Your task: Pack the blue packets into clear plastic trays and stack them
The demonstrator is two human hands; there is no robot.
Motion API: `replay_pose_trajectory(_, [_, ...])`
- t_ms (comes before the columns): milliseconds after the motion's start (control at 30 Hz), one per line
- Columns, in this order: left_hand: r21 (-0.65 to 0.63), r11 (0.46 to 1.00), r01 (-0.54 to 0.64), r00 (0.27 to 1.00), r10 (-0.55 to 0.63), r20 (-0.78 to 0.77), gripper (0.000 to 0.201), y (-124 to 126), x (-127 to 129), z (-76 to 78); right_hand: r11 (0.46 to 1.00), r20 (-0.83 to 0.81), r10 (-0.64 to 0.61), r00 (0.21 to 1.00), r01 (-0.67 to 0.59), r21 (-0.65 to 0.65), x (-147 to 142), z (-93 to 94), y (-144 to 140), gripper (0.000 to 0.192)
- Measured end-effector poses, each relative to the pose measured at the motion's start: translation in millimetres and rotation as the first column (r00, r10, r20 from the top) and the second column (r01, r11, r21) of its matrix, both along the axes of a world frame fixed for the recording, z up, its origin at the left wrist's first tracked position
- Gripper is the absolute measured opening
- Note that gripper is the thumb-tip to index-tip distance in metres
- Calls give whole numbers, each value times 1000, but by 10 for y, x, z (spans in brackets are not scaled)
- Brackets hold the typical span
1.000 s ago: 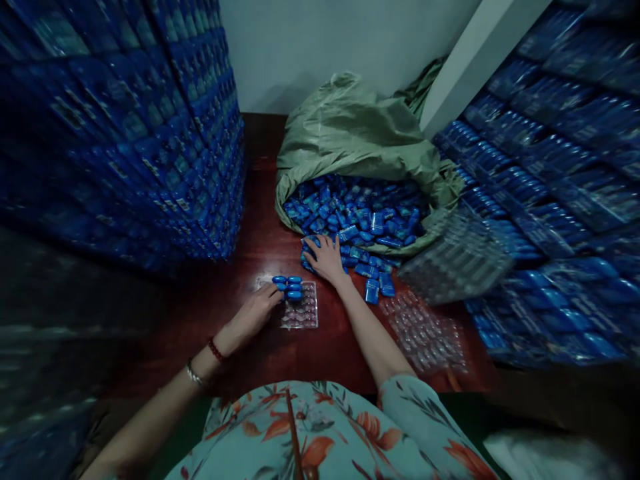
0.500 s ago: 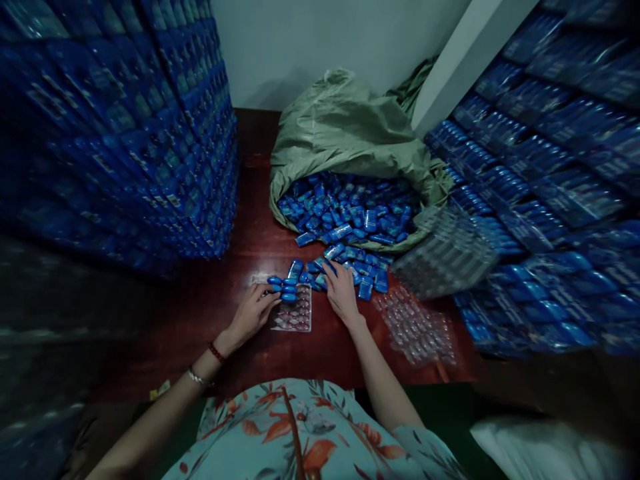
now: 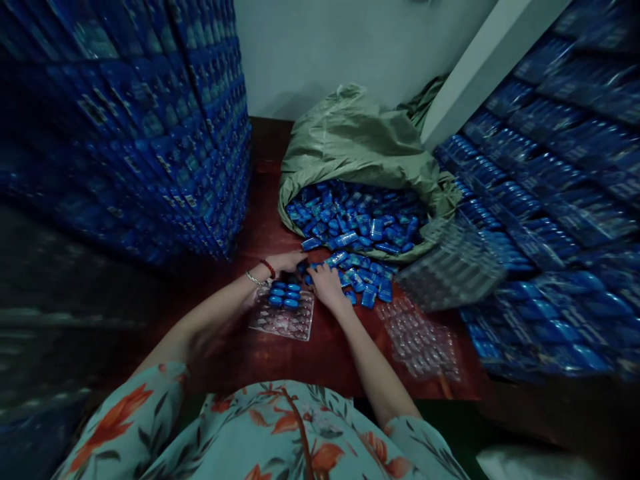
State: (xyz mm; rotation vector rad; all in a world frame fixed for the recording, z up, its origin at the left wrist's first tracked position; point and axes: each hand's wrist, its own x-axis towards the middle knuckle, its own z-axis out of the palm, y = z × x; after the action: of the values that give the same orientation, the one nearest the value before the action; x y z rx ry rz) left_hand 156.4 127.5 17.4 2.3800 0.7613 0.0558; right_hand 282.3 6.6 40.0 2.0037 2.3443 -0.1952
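My left hand [image 3: 286, 262] reaches over the tray's far edge to the near left end of a loose pile of small blue wrapped packets [image 3: 370, 273]. Its fingers close around a dark blue packet [image 3: 301, 266], partly hidden. Facing it, my right hand [image 3: 326, 283] bends its fingers down onto packets at the same end of the pile; the fingertips are partly covered. Below my left wrist lies a clear plastic tray [image 3: 300, 327] with rows of moulded hollows. A small block of blue packets [image 3: 284, 295] sits in its far part.
Behind the pile, a green sack [image 3: 360, 143] lies open, full of blue packets. Clear empty trays [image 3: 420, 340] rest on the red table [image 3: 220, 360], with stacked trays [image 3: 453, 263] behind. Tall stacks of blue packs rise at left [image 3: 200, 133] and right [image 3: 545, 200].
My left hand has left the packets in the tray and moved away from me and right to the pile. My right hand has shifted slightly left. The view has tilted a little.
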Motion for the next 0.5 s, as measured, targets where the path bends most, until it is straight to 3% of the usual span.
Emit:
replay_pose_trajectory(167, [54, 980, -191, 980, 187, 74, 28, 5, -520, 22, 997, -46, 71, 996, -71, 9, 37, 29, 62, 27])
replay_pose_trajectory(267, [96, 913, -397, 909, 377, 181, 23, -235, -1041, 103, 993, -206, 31, 978, -8, 115, 173, 51, -77, 27])
replay_pose_trajectory(333, [80, 798, -598, 768, 542, 341, 23, -556, -1374, 150, 963, -467, -13, 884, 138, 234, 256, 26, -277, 26])
replay_pose_trajectory(400, [13, 695, -719, 614, 626, 480, 22, -964, -1615, 176, 919, -708, -33, 706, 299, 256, 272, -30, -538, 25])
replay_pose_trajectory(500, [-52, 693, -719, 580, 639, 505, 20, -1548, -1715, 164, 922, -850, -76, 522, 361, 139, 118, -141, -921, 24])
